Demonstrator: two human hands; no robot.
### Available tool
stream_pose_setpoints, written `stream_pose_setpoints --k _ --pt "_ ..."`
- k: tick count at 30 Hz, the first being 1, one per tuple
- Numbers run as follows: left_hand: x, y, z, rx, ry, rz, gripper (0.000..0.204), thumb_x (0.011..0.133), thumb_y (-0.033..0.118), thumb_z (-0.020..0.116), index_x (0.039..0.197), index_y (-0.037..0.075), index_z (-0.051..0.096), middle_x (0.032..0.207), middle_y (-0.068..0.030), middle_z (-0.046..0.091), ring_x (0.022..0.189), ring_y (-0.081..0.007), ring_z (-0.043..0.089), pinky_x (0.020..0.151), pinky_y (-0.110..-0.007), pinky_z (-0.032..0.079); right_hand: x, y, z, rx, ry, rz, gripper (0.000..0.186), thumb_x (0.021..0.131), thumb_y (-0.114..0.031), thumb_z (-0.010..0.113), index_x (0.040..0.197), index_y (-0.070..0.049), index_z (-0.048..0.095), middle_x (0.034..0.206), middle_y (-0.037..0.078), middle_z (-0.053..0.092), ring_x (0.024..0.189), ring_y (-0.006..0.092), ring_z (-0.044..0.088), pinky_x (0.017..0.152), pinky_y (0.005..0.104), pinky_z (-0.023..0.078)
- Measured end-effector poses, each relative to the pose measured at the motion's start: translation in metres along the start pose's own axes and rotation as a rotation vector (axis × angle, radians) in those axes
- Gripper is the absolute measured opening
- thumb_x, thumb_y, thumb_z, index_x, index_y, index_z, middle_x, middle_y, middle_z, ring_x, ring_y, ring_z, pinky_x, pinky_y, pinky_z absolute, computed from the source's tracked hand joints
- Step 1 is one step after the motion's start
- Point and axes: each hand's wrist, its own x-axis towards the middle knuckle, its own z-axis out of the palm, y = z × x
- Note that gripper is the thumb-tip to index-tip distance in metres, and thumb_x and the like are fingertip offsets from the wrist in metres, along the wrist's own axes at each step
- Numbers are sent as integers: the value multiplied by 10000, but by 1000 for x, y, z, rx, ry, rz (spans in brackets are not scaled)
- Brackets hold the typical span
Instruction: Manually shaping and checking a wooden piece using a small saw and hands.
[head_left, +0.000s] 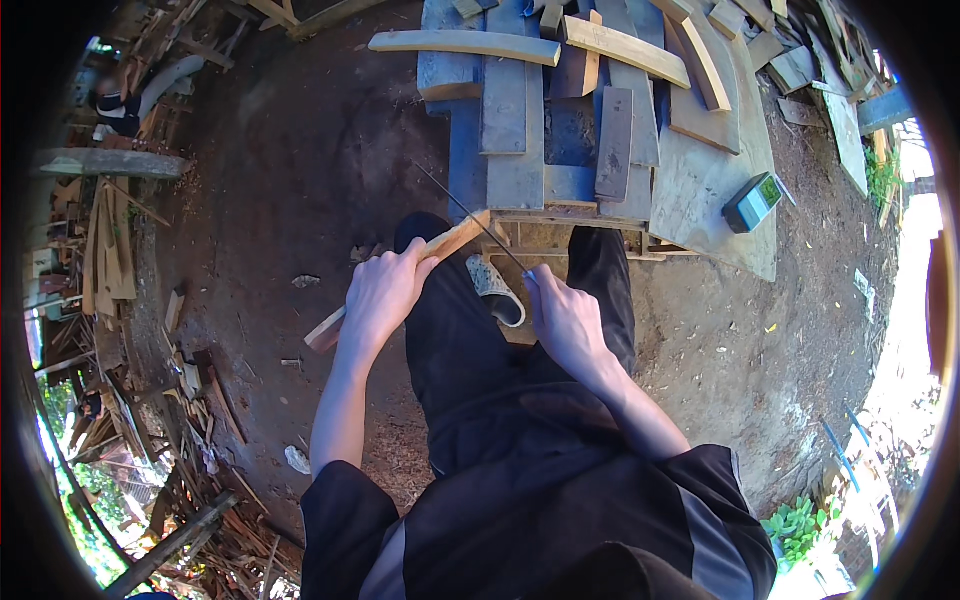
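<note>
My left hand (388, 290) is closed around a narrow strip of wood (460, 237), which lies slantwise over my left thigh with its far end near the bench. In my right hand (570, 318) is the handle of a long thin dark tool (452, 197). Its straight length crosses the far end of the strip and points away to the left. Seen nearly edge-on, it could be a file or a narrow saw; I cannot tell which. My fingers hide most of its handle.
Ahead stands a low plank bench (505, 110), with a curved wood piece (465, 45) and other offcuts on top. A small green-and-black box (752, 203) sits at its right. Scrap wood (115, 245) is heaped at left. A patterned clog (495, 290) lies between my legs.
</note>
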Motion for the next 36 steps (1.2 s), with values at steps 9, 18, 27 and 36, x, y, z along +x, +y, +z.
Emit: stream_pose_setpoints --k 9,18,27,36 --pt "2 -12 10 -69 32 22 269 1017 374 551 1015 108 582 687 -192 671 695 -407 682 641 -517 552 1 1 6 -8 15 -70 151 1004 -147 561 948 -34 478 746 156 629 571 360 641 477 439 501" --pt "-9 -18 31 -125 124 42 268 1031 357 533 1024 90 540 614 -178 647 618 -388 677 547 -502 544 -1 3 6 -14 20 -43 144 995 -138 572 955 -35 480 743 152 624 580 358 645 483 437 505" --pt "4 4 89 -280 254 -40 271 1029 337 548 1016 67 527 619 -208 641 613 -417 662 519 -530 524 23 6 24 -144 -27 -59 124 1008 -145 526 980 -28 494 768 154 649 609 348 672 507 436 531" --pt "3 7 96 -314 285 -11 263 1020 318 573 1034 60 530 604 -207 634 585 -413 654 488 -509 522 49 4 42 -223 -2 -87 138 935 -106 554 1029 -13 516 831 173 681 644 351 696 555 444 561"
